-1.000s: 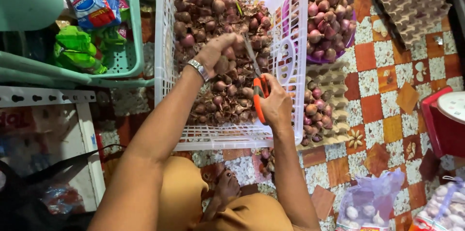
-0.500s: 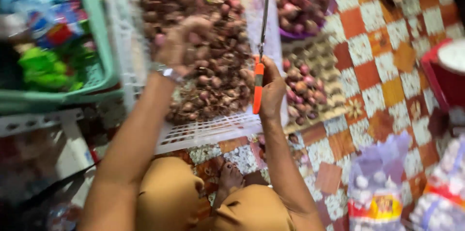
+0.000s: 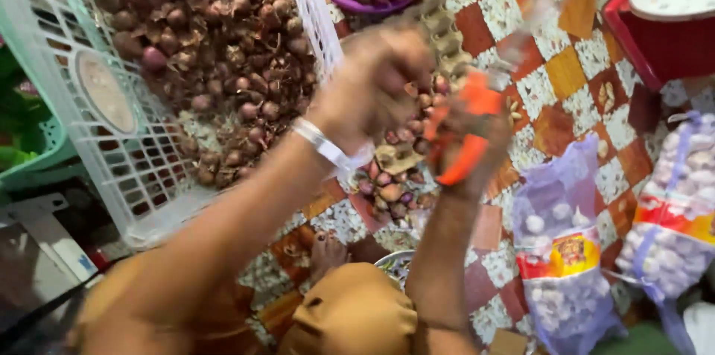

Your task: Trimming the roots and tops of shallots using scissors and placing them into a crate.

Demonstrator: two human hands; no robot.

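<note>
My left hand point(image 3: 376, 83), with a silver bracelet on the wrist, is closed just right of the white plastic basket point(image 3: 112, 139) full of shallots point(image 3: 216, 42); blur hides what it grips. My right hand point(image 3: 465, 135) is shut on orange-handled scissors point(image 3: 465, 139), blades pointing up and right, blurred. Both hands are close together above an egg carton point(image 3: 402, 154) holding peeled shallots point(image 3: 387, 187).
A purple bowl point(image 3: 372, 1) of shallots sits at the top. Two mesh bags of garlic point(image 3: 558, 251) point(image 3: 681, 206) lie on the orange-and-white tiled floor at right. A red scale point(image 3: 663, 20) stands top right. A green basket point(image 3: 30, 154) is at left. My knees are below.
The view has swung left and down. My left hand has come out of the white basket toward my right hand, and the scissors have dropped from upright over the basket to the egg carton.
</note>
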